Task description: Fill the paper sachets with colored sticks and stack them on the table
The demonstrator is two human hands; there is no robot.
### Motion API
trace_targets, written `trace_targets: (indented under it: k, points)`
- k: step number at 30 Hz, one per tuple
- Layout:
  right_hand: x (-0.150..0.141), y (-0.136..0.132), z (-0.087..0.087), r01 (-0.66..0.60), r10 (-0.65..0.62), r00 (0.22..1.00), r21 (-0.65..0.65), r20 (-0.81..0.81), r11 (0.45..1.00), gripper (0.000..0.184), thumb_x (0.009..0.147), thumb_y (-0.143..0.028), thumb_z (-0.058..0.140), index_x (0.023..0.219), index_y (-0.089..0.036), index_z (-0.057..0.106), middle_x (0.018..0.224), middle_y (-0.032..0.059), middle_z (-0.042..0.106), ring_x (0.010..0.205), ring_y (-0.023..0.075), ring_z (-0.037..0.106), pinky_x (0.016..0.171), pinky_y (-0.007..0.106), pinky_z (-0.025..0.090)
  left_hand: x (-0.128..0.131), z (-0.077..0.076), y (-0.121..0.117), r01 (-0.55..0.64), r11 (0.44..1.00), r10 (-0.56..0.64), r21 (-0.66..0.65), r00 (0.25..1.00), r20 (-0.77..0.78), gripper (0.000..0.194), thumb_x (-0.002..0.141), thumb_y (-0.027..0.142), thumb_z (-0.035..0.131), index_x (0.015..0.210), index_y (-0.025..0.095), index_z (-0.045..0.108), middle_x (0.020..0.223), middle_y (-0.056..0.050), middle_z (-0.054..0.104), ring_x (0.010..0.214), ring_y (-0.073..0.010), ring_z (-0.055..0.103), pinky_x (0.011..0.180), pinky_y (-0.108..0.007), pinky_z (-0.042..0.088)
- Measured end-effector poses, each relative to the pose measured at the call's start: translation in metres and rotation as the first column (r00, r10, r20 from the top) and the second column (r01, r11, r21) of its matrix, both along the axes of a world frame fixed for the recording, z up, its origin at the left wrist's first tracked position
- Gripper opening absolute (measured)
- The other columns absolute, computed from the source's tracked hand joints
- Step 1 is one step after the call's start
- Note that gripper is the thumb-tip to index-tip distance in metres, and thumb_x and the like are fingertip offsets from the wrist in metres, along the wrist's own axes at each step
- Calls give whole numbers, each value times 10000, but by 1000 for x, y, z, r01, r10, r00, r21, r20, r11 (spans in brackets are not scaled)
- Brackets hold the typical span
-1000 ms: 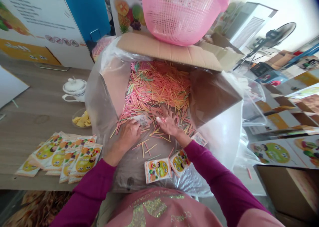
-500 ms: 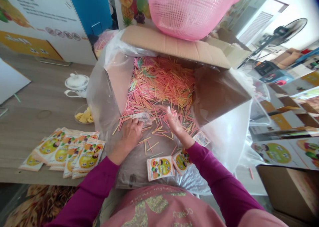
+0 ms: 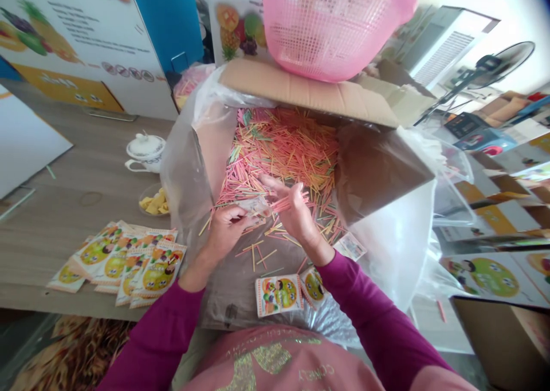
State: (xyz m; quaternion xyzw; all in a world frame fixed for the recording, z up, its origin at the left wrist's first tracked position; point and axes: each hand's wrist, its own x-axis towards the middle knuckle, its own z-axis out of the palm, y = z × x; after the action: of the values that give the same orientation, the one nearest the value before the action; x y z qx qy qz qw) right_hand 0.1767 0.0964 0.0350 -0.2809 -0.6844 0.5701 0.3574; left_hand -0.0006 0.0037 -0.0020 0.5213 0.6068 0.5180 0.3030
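My left hand (image 3: 221,230) pinches a small clear printed packet (image 3: 256,206) at its near end. From the right, my right hand (image 3: 299,216) holds a small bunch of thin pink sticks (image 3: 282,204) against the packet's far end; whether their tips are inside it I cannot tell. Behind both hands, a heap of thin pink, yellow and green sticks (image 3: 287,145) fills an opened cardboard box (image 3: 309,96) lying on its side. Loose sticks (image 3: 258,256) lie under my hands. Two printed packets (image 3: 278,295) rest close to my body, and another flat packet (image 3: 350,246) lies beside my right wrist.
Several printed packets (image 3: 154,273) overlap on the table at left. Behind them are a bowl of yellow pieces (image 3: 155,202) and a lidded white cup (image 3: 146,150). A pink basket (image 3: 335,30) stands above the box. Plastic sheeting (image 3: 391,208) drapes the box's right side.
My left hand has lifted the packet's near end off the surface and now pinches it. My right hand has brought its bunch of sticks leftward to the packet. The view has shifted slightly.
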Motion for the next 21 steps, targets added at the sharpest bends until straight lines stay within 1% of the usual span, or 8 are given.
trace_targets:
  k: [3, 7, 9, 12, 15, 17, 19, 21]
  points:
    - [-2, -2, 11, -127, 120, 988, -72, -96, 989, 978, 1012, -925, 164, 1250, -281, 861, 1568, 90, 657, 1509, 337, 562, 1244, 521, 483, 12, 8, -3, 34, 999, -37, 25, 995, 97, 264, 815, 453, 860, 718, 229, 760, 702, 17, 720, 664, -152, 622, 653, -280, 517]
    - [3, -6, 18, -206, 206, 978, -20, -22, 978, 768, 1016, -881, 431, 1131, -273, 886, 1456, 89, 728, 1407, 308, 633, 1283, 512, 436, 21, 7, -3, 51, 994, -69, 100, 981, 183, 264, 783, 442, 902, 703, 227, 771, 735, -1, 748, 704, -168, 667, 693, -309, 570]
    - [5, -8, 20, -250, 250, 968, 25, 16, 968, 701, 1005, -853, 522, 1197, -274, 869, 1412, 86, 758, 1406, 309, 635, 1298, 532, 415, 25, 6, -3, 54, 996, -73, 74, 954, 292, 231, 760, 432, 918, 741, 234, 800, 756, 0, 762, 733, -177, 688, 724, -326, 600]
    - [6, -9, 21, -253, 253, 963, 6, -90, 967, 751, 951, -856, 614, 1422, -291, 766, 1468, 89, 739, 1411, 333, 636, 1257, 570, 459, 31, 7, -6, 100, 995, -89, 3, 868, 489, 218, 758, 425, 912, 870, 249, 847, 865, -9, 810, 814, -193, 726, 787, -351, 641]
    - [4, -10, 20, -210, 202, 960, -22, -194, 977, 829, 940, -858, 625, 1564, -313, 650, 1548, 96, 684, 1393, 330, 644, 1204, 551, 515, 35, 9, -12, 156, 987, -101, -34, 777, 622, 310, 764, 447, 910, 977, 231, 850, 1020, -41, 837, 917, -223, 758, 837, -379, 662]
    - [2, -13, 20, -239, 237, 962, 5, -136, 971, 767, 992, -822, 582, 1560, -311, 656, 1539, 94, 689, 1386, 318, 649, 1209, 545, 509, 35, 9, -16, 188, 981, -109, -54, 756, 646, 323, 777, 455, 903, 986, 218, 838, 1021, -46, 830, 919, -235, 762, 833, -390, 664]
    - [1, -19, 20, -282, 283, 959, 79, -14, 956, 678, 1047, -780, 524, 1509, -319, 705, 1521, 84, 703, 1428, 314, 625, 1257, 557, 456, 33, 7, -20, 188, 981, -120, -48, 784, 610, 290, 814, 457, 873, 967, 216, 824, 987, -43, 820, 925, -248, 765, 854, -408, 664]
    - [0, -27, 20, -295, 281, 955, 200, 97, 934, 649, 1078, -775, 442, 1452, -345, 752, 1555, 65, 682, 1505, 313, 564, 1316, 567, 374, 33, 4, -25, 152, 988, -114, -29, 843, 526, 272, 850, 464, 834, 964, 217, 814, 976, -47, 817, 953, -265, 770, 893, -433, 660]
